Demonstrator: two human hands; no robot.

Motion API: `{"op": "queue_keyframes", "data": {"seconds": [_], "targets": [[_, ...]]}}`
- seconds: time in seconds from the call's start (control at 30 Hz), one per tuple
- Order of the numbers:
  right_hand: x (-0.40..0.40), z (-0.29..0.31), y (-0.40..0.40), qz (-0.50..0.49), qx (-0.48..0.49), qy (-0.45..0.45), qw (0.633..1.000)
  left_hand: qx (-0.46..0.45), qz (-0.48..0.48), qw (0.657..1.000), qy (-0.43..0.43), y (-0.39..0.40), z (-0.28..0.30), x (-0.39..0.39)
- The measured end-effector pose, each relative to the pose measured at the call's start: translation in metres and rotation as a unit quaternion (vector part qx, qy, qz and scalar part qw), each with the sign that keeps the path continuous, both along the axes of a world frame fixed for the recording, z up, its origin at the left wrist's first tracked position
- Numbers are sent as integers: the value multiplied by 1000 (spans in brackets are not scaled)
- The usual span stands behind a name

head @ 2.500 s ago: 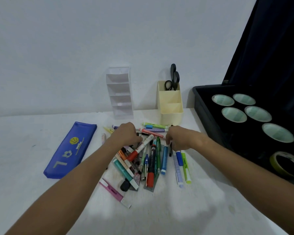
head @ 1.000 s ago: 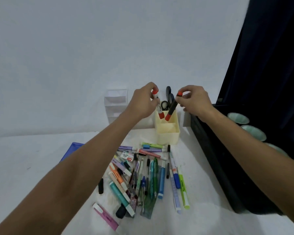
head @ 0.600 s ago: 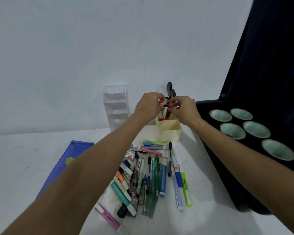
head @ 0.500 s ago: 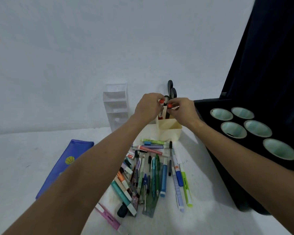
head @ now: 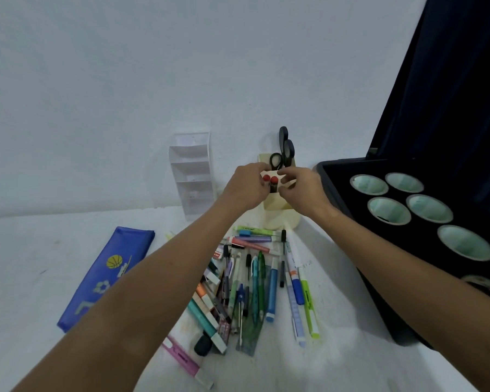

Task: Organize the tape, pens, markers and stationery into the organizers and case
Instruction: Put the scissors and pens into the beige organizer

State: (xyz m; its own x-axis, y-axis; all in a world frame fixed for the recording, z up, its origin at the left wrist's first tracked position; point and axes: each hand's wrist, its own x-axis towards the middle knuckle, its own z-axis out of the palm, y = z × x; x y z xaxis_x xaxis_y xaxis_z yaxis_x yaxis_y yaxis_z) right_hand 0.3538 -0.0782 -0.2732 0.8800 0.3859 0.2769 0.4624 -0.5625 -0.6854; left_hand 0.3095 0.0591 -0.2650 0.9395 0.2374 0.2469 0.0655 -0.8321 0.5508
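both hands up at the cream organizer (head: 280, 216), left hand (head: 245, 188) and right hand (head: 303, 190) each seemingly pinching a red-capped marker (head: 266, 179) standing inside, loose pens (head: 255, 278) still piled on table (head: 26, 278), tape case (head: 337, 176) off right

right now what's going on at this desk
A person is sorting stationery. Both hands are at the yellow desk organizer by the wall: the left hand and the right hand each have a grip on a red-capped marker, standing them side by side in it. Scissors already stand in its back slot. A pile of pens still lies on the table, beside a blue pencil case.
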Motion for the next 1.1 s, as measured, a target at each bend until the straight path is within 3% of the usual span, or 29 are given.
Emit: {"op": "queue_keyframes", "data": {"seconds": [0.13,0.4,0.57,0.73,0.9,1.1], "targets": [[-13,3,-10,-6,5,-2,1000,-4,3,1000,4,9,0,-17],[-43,-14,-26,34,-83,36,995,14,11,998,59,39,-6,-79],[-56,-32,-24,61,-215,102,969,20,-15,989,148,50,-16,-122],[-75,-50,-27,45,-325,81,941,50,-36,973,223,57,-29,-163],[-82,-56,-29,37,-307,104,945,61,-14,964,259,69,-41,-194],[-81,-60,-27,-7,-255,168,952,66,32,967,245,82,-48,-209]]}}
